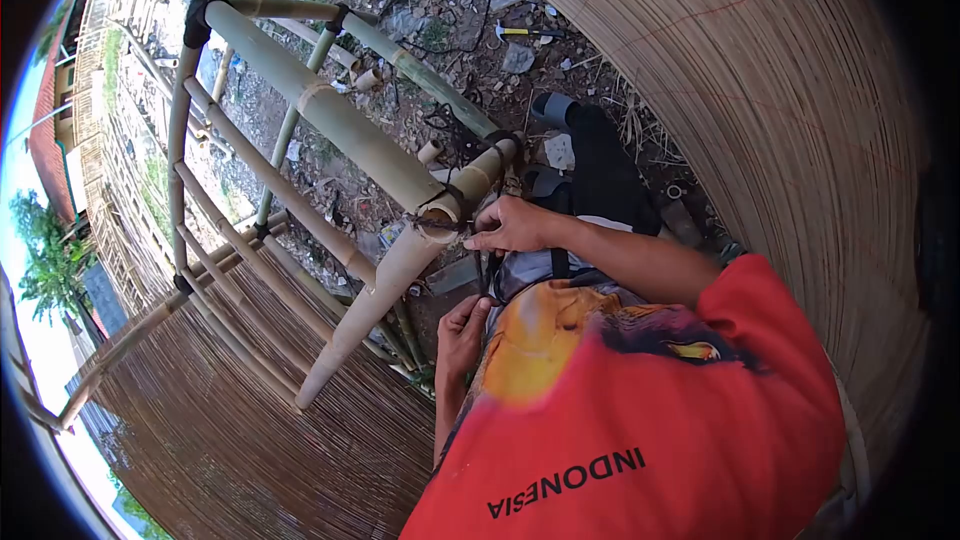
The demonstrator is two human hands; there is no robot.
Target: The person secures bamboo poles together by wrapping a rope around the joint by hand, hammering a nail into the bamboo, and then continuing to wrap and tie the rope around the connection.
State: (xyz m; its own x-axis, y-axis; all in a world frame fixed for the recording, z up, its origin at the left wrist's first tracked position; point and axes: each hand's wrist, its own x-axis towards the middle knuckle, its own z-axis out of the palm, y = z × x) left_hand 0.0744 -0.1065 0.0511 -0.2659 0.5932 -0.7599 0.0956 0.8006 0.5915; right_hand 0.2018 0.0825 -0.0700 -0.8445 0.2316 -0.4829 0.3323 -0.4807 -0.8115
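My right hand [510, 225] is closed at the bamboo joint, its fingers pinching a dark cord [478, 270] beside the open end of a thick bamboo pole [350, 135]. Just below it, my left hand [460, 335] is closed on the lower part of that cord. Dark lashing wraps the joint, where the thick pole meets a pale bamboo pole [365, 315] that slopes down to the left. A shorter bamboo piece [480, 175] with dark binding lies directly above the joint.
Thinner bamboo rails [270, 175] form a frame at left. A woven slat panel [760, 80] curves along the right, and another [230, 420] lies lower left. A hammer [530, 33] lies on the rubble-strewn ground [450, 20], near my feet.
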